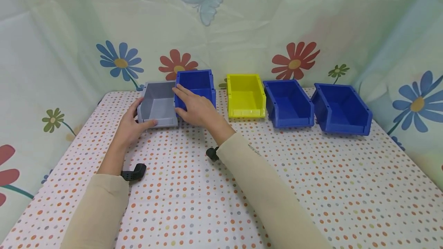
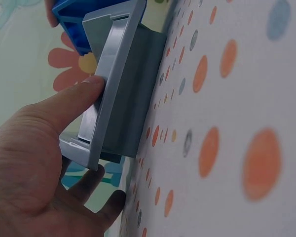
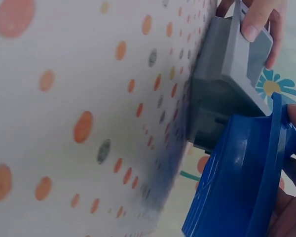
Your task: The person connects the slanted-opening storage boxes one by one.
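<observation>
- Backdrop: pale fabric curtain printed with flowers and a butterfly [image 1: 249, 18], hung behind and at the sides, presumably to screen the work area.
- Surface: white cloth with multicoloured dots [image 1: 194, 210], spread under the bins.
- Standing bins: a yellow open-fronted plastic bin [image 1: 247, 113], a blue plastic bin right of it [image 1: 290, 103] and a blue plastic bin at the far right [image 1: 342, 107] stand side by side along the rear, low fronts toward the person, probably for easy reach.
- Handled bins: a grey open-fronted plastic bin [image 1: 160, 107] sits at the left end of the row; a blue plastic bin beside it [image 1: 194, 80] appears raised and tilted, its left edge overlapping the grey one's right side. Contact between them cannot be confirmed.
- Left hand [image 1: 130, 126]: clamped on the grey bin, thumb over the front lip, fingers along the left side; this likely steadies it.
- Right hand [image 1: 198, 108]: clamped on the left wall of the adjacent blue bin, thumb near the front corner; the rim seemingly offers a convenient hold.
</observation>
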`<state>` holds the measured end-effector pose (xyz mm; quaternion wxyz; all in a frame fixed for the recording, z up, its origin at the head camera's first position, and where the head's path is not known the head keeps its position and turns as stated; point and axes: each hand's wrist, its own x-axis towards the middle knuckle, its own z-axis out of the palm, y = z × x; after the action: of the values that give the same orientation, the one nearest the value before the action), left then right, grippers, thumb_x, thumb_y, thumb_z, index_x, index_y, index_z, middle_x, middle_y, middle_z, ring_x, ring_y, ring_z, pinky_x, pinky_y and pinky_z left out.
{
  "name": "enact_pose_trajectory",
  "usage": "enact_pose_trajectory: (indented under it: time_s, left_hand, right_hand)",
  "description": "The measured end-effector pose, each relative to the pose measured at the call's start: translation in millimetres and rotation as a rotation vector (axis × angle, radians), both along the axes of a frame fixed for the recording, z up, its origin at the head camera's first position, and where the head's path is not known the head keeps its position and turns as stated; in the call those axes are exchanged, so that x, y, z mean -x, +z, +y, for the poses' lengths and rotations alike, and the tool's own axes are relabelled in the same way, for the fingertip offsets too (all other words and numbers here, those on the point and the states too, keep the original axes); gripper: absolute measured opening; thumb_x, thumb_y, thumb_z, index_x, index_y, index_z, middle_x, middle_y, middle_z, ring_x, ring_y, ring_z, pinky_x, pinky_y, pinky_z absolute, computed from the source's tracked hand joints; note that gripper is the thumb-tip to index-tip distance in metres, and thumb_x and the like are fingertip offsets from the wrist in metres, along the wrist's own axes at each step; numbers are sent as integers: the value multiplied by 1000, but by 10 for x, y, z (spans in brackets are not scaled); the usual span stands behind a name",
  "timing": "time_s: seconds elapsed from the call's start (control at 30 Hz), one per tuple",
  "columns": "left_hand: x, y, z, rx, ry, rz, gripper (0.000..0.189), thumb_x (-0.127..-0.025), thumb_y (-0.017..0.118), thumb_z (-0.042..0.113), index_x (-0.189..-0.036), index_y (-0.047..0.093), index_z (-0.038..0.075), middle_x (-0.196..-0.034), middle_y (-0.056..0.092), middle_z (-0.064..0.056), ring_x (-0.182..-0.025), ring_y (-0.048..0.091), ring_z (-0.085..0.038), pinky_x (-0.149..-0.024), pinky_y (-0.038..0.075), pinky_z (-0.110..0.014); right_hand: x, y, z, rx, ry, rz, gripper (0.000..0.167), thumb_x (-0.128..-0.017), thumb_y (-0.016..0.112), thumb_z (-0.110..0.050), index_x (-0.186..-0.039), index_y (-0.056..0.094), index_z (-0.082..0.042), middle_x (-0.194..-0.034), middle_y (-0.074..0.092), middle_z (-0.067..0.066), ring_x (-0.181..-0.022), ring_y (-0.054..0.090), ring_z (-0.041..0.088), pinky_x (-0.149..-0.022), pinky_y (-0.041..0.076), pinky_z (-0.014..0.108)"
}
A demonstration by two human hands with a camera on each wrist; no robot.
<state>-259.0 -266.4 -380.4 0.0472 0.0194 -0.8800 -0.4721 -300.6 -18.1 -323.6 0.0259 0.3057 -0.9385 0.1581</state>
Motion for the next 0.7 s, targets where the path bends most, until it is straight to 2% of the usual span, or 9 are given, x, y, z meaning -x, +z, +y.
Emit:
enact_pose_trajectory:
  time_s: [0.07,0.17,0.43,0.7]
  left_hand:
    - [-3,8,7,1,-2,6,102,-92,80,31,-168,13,30,-172,20,-16,-155,27,-44,-120,30,-65]
    - [-9,16,15,3,-1,8,102,-92,80,32,-168,12,30,-172,21,-16,-154,28,-44,-120,31,-65]
    - [-29,8,12,15,13,-7,101,-92,79,33,-168,12,32,-172,21,-16,-154,28,-44,-119,31,-65]
    - [-24,2,31,4,12,7,100,-93,79,30,-168,12,30,-172,21,-17,-154,28,-44,-119,31,-65]
  right_hand:
    - [6,-12,2,-2,2,-7,68,-107,53,-41,-167,22,-28,-174,15,-9,-135,59,27,-92,57,39]
    - [11,-27,5,-10,3,-16,69,-107,53,-40,-167,21,-27,-175,14,-8,-139,56,28,-102,54,42]
    - [18,-56,-31,-67,10,-50,71,-108,53,-41,-168,18,-25,-175,10,-6,-148,46,25,-115,45,43]
    - [10,-124,-25,-78,-8,-69,73,-107,53,-43,-168,16,-26,-175,9,-7,-150,44,25,-119,41,44]
